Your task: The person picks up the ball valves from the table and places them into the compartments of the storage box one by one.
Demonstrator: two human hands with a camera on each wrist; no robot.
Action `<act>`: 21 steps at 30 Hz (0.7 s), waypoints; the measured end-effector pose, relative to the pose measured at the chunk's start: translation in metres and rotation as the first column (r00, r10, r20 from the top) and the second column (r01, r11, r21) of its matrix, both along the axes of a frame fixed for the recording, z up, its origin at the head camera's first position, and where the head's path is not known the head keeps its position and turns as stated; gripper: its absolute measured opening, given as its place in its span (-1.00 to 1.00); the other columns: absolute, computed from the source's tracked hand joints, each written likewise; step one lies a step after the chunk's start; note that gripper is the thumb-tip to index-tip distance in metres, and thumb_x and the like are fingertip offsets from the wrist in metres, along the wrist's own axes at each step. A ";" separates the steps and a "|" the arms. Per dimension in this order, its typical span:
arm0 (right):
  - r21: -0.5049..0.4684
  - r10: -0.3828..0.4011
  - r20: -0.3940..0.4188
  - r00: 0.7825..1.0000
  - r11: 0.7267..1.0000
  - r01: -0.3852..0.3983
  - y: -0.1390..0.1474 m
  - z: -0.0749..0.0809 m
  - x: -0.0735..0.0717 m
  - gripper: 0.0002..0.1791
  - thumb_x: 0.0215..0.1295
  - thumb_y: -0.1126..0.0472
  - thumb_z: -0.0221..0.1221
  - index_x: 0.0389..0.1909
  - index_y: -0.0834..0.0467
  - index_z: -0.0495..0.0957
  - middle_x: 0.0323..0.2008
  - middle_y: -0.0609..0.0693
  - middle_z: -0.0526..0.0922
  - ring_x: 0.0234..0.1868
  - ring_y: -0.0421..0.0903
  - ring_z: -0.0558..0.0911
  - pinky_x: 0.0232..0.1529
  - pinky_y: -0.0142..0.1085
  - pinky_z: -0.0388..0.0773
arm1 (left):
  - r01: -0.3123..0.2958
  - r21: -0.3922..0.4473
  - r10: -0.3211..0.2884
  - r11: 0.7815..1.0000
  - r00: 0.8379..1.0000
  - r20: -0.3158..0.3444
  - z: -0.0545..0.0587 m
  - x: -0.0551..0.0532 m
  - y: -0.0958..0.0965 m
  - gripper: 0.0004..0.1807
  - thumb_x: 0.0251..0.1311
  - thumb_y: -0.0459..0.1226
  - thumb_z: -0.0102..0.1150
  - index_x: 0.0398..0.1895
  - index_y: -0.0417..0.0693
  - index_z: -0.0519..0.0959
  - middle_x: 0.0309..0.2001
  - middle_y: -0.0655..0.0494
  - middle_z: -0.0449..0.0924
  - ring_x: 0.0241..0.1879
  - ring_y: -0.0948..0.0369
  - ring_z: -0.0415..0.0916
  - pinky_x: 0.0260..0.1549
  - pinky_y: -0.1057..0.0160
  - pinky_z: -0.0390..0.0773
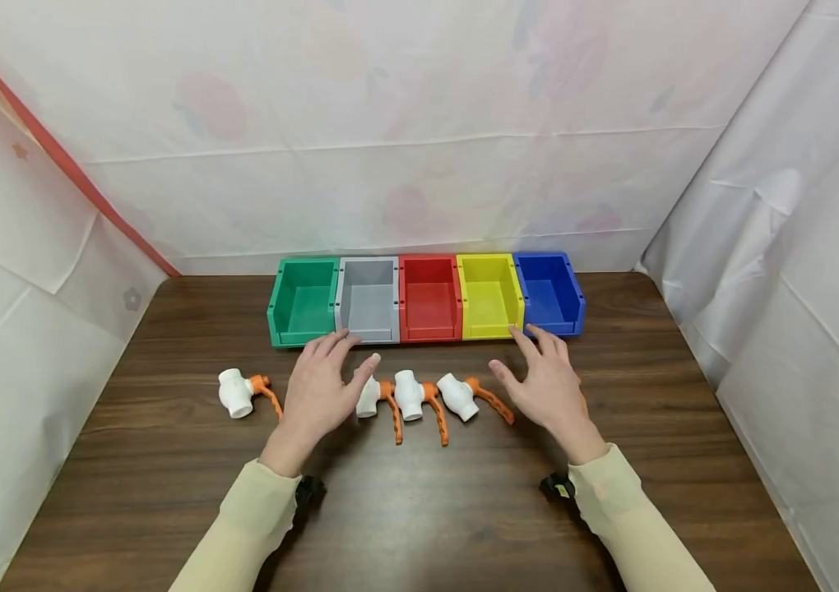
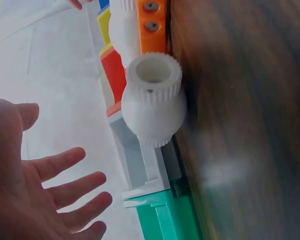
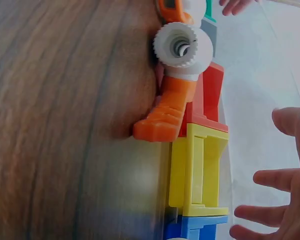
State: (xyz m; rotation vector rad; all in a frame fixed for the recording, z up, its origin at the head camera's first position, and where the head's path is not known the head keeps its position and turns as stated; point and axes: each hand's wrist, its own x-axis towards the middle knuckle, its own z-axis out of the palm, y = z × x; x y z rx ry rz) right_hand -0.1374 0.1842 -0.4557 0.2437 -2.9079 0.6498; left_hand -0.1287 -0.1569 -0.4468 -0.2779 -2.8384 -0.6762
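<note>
My left hand [image 1: 319, 386], fingers spread, is held over the table just in front of the grey bin and holds nothing. A white ball valve [image 1: 368, 399] with an orange lever lies beside its thumb, partly covered. Two more ball valves, one in the middle [image 1: 409, 395] and one tilted [image 1: 458, 397], lie between the hands. Another ball valve [image 1: 235, 393] lies left of the left hand. My right hand [image 1: 547, 382], also spread and holding nothing, reaches toward the yellow and blue bins. It hides most of an orange piece [image 1: 584, 403] behind it.
Five-coloured bins stand joined in a row at the back: green [image 1: 299, 339], grey [image 1: 369, 335], red [image 1: 430, 334], yellow [image 1: 492, 332] and blue [image 1: 580, 316]. Behind them hangs a pale patterned cloth [image 1: 405, 99], with more cloth at both sides of the brown wooden table [image 1: 419, 526].
</note>
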 end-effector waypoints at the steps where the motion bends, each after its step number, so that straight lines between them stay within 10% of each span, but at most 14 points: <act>1: -0.019 0.000 0.001 1.000 1.000 0.000 0.000 0.001 0.000 -0.19 0.35 -0.39 0.02 0.45 0.03 0.34 0.41 0.19 0.27 0.41 0.23 0.18 0.06 0.35 0.41 | -0.004 0.010 0.004 1.000 1.000 -0.004 0.002 0.000 0.000 -0.26 0.38 0.29 -0.12 0.26 -0.10 0.54 0.32 -0.12 0.43 0.31 -0.11 0.27 0.28 -0.15 0.27; 21: -0.161 0.029 -0.054 0.998 0.986 -0.038 0.036 0.008 0.000 -0.54 0.46 -0.01 0.14 0.22 0.18 0.57 0.22 0.20 0.52 0.26 0.21 0.42 0.23 0.18 0.33 | -0.102 0.109 0.103 0.989 0.995 0.003 0.022 -0.024 -0.047 -0.44 0.43 0.15 -0.04 0.17 -0.07 0.59 0.08 -0.11 0.63 -0.01 -0.09 0.59 -0.15 -0.21 0.53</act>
